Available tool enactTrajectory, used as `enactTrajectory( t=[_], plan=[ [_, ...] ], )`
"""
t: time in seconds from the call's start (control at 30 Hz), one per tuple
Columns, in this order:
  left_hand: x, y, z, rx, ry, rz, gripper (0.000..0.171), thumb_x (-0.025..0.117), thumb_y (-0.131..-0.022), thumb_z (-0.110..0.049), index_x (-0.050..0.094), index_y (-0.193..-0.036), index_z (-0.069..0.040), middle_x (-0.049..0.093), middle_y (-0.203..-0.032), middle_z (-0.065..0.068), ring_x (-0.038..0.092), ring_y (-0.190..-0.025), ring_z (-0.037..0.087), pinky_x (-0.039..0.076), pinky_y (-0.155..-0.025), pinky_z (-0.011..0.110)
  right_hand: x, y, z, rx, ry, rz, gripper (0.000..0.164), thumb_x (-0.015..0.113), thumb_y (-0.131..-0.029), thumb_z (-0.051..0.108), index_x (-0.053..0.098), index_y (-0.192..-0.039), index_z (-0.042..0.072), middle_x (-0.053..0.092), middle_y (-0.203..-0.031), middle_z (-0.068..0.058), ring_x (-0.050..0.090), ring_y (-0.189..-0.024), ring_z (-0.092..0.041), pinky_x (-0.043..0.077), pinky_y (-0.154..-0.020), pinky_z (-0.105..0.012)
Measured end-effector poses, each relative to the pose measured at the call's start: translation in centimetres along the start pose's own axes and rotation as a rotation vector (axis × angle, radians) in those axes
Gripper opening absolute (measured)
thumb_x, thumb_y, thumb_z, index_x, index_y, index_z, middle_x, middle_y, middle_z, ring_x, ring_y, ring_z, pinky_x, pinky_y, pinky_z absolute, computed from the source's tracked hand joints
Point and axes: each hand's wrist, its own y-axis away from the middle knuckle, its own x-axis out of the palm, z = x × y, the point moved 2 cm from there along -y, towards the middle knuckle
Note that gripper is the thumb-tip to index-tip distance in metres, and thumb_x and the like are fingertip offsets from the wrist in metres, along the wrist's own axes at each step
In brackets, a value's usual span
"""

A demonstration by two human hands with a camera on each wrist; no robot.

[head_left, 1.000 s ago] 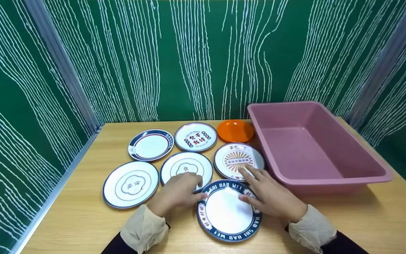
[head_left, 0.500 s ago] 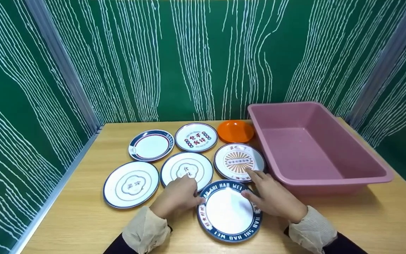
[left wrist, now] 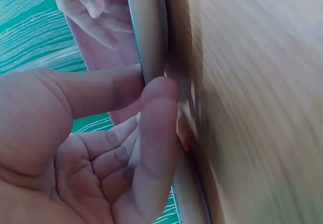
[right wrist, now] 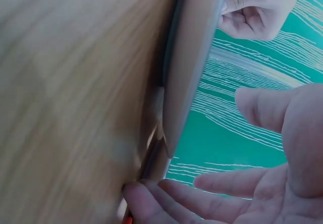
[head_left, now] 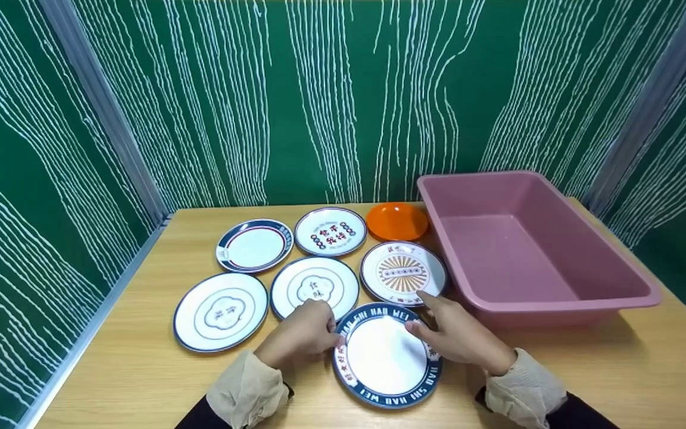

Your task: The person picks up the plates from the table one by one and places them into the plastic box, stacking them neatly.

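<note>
A white plate with a dark blue lettered rim (head_left: 386, 360) lies nearest the person, between the two hands. At its upper left edge, the left hand (head_left: 302, 333) pinches the rim; the left wrist view shows the thumb over the edge and the index finger (left wrist: 156, 143) curled beneath it. Over the plate's right side hovers the right hand (head_left: 461, 335), fingers spread; in the right wrist view its thumb (right wrist: 262, 108) stands apart from the plate. Just beyond lie a flower-pattern plate (head_left: 343, 277), partly hidden by the left hand, and a sunburst plate (head_left: 379, 268).
A large pink basin (head_left: 515, 262) stands on the right of the wooden table (head_left: 111, 357). Another flower-pattern plate (head_left: 200, 322) lies on the left. Farther back are a blue-rimmed plate (head_left: 253, 247), a plate with red characters (head_left: 325, 223) and an orange dish (head_left: 396, 220).
The left hand's fingers have curled in at the near plate's rim. The right hand has drawn back slightly from the sunburst plate. All the plates look to be in the same places.
</note>
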Motion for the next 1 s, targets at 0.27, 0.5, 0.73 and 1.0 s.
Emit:
enactTrajectory(
  t=[0.27, 0.5, 0.73, 1.0],
  plan=[
    [-0.23, -0.28, 0.13, -0.004, 0.095, -0.001, 0.021, 0.063, -0.101, -0.009, 0.057, -0.081, -0.008, 0.063, -0.07, 0.008, 0.065, -0.051, 0.017, 0.046, -0.047, 0.023, 0.13, -0.2, -0.02, 0.054, -0.047, 0.033, 0.07, 0.07, -0.098, 0.032, 0.044, -0.149, -0.008, 0.057, -0.141, -0.026, 0.061, -0.124, -0.036, 0.05, -0.106, -0.051],
    [-0.43, -0.4, 0.27, 0.079, 0.055, -0.049, 0.01, 0.059, -0.103, -0.009, 0.055, -0.094, -0.009, 0.051, -0.079, 0.003, 0.053, -0.072, 0.016, 0.045, -0.06, 0.029, 0.11, -0.1, 0.04, -0.007, -0.053, 0.04, 0.063, 0.068, -0.1, 0.029, 0.048, -0.144, -0.011, 0.07, -0.113, -0.016, 0.068, -0.099, -0.021, 0.059, -0.089, -0.042],
    [-0.65, -0.39, 0.44, 0.162, 0.075, -0.089, 0.006, 0.058, -0.101, -0.004, 0.054, -0.096, -0.006, 0.048, -0.079, 0.001, 0.05, -0.075, 0.016, 0.042, -0.064, 0.029, -0.04, 0.11, 0.3, -0.062, -0.134, 0.039, 0.054, 0.066, -0.101, 0.024, 0.051, -0.141, -0.01, 0.073, -0.105, -0.01, 0.068, -0.092, -0.018, 0.06, -0.079, -0.032],
    [-0.85, -0.39, 0.68, 0.163, 0.169, -0.107, 0.003, 0.056, -0.103, -0.004, 0.054, -0.101, -0.006, 0.051, -0.083, 0.002, 0.051, -0.077, 0.016, 0.042, -0.064, 0.028, 0.19, 0.06, 0.44, 0.054, -0.429, 0.073, 0.046, 0.066, -0.101, 0.02, 0.056, -0.139, -0.004, 0.068, -0.119, -0.015, 0.065, -0.104, -0.025, 0.057, -0.085, -0.032]
  ],
)
